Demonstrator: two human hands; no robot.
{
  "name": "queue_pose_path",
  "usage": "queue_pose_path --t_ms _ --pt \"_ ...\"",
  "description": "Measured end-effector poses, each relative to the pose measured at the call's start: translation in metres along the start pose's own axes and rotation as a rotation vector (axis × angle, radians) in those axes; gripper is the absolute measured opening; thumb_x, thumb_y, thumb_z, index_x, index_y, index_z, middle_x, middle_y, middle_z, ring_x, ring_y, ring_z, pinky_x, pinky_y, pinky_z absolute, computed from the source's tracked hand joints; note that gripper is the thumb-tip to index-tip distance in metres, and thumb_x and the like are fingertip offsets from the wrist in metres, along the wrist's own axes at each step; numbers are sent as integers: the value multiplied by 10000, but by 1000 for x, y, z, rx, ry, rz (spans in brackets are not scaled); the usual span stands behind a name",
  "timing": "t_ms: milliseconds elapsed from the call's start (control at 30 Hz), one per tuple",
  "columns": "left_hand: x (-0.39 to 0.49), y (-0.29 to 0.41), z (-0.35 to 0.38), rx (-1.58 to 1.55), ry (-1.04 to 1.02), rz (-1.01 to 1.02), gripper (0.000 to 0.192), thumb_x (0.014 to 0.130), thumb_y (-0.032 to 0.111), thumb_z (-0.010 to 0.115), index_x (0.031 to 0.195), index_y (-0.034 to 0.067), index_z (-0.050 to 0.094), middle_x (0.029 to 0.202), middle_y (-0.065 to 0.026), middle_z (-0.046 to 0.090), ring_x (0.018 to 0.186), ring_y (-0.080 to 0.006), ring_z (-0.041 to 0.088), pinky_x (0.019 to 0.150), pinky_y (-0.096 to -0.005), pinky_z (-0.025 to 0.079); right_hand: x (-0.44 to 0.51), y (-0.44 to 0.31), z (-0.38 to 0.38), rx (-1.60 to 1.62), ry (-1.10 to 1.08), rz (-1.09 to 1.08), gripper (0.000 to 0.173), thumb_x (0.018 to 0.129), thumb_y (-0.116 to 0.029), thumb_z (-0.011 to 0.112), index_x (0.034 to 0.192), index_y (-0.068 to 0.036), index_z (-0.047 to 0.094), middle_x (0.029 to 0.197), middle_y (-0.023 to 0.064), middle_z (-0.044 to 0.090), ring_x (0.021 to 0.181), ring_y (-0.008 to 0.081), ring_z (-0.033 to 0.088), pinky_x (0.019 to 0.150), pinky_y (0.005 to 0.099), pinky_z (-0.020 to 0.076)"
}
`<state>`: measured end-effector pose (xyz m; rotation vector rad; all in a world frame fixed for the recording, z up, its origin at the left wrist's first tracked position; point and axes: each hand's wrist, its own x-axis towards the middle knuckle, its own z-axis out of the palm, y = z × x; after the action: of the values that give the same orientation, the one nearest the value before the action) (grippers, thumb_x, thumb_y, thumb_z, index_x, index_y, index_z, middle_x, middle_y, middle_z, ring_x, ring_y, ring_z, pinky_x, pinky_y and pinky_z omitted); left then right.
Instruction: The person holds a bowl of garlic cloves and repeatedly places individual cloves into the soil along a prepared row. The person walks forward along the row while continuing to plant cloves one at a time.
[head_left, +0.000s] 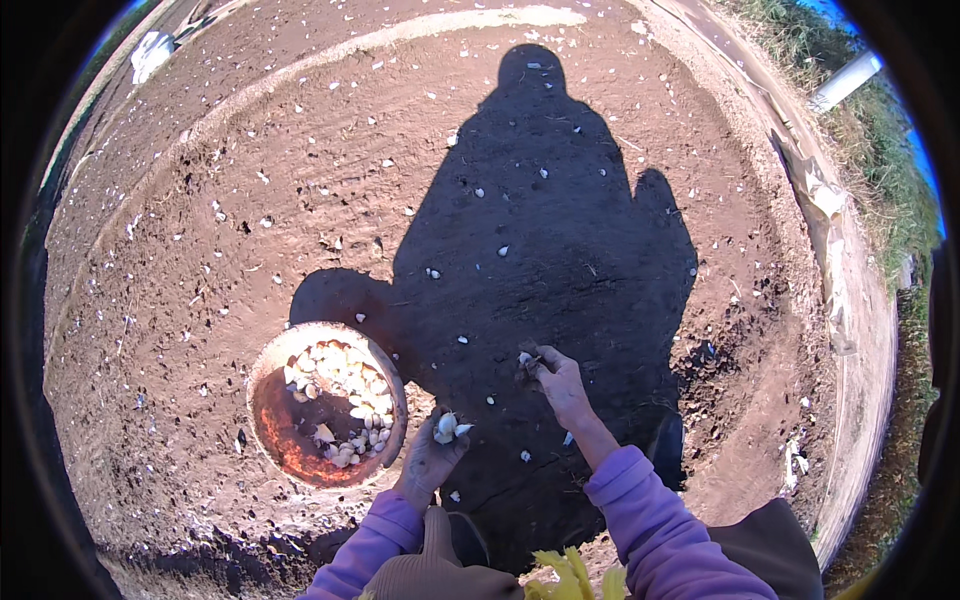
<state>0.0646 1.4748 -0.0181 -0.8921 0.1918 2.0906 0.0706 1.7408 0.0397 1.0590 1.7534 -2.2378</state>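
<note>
Several garlic cloves (446, 429) rest in my left hand (430, 459), its fingers curled around them, just right of a round basin. My right hand (561, 384) is reached forward over the shaded soil and pinches a single clove (525, 358) between dirty fingertips. The worn basin (271, 420), reddish inside, stands on the ground at my left and holds many pale cloves (352, 375). Loose cloves lie scattered over the soil, among them one (503, 250) ahead of my hands and another (525, 455) below my right hand.
Bare brown soil (315, 180) spreads in front of me, with my own shadow (540, 217) across its middle. Crumpled pale sheeting (832, 262) lies along the right edge, beside grass (885, 172) and a white post (847, 81). A white bag-like thing (152, 54) lies far left.
</note>
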Motion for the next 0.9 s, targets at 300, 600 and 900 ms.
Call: queue_pose_path --t_ms 300,600,900 --pt "-14 -19 -2 185 -3 2 298 979 270 612 1210 81 603 1157 -73 621 1112 -235 590 902 -388 541 86 11 -56 -837 368 -514 225 817 -36 679 1036 13 667 969 175 703 891 302 691 802 376 524" --pt "-6 -24 22 274 -98 23 373 943 258 615 1253 56 576 1194 -106 609 1160 -273 575 997 -440 496 104 2 -37 -1222 266 -598 214 860 -83 650 1059 -22 601 1054 186 595 917 408 638 785 476 527" --pt "-1 -33 24 283 -41 -1 337 950 205 577 1245 43 573 1189 -117 606 1152 -281 577 998 -441 498 107 -1 -45 -1140 186 -592 268 829 -60 658 1088 -7 616 1100 186 604 1003 396 622 864 459 515"
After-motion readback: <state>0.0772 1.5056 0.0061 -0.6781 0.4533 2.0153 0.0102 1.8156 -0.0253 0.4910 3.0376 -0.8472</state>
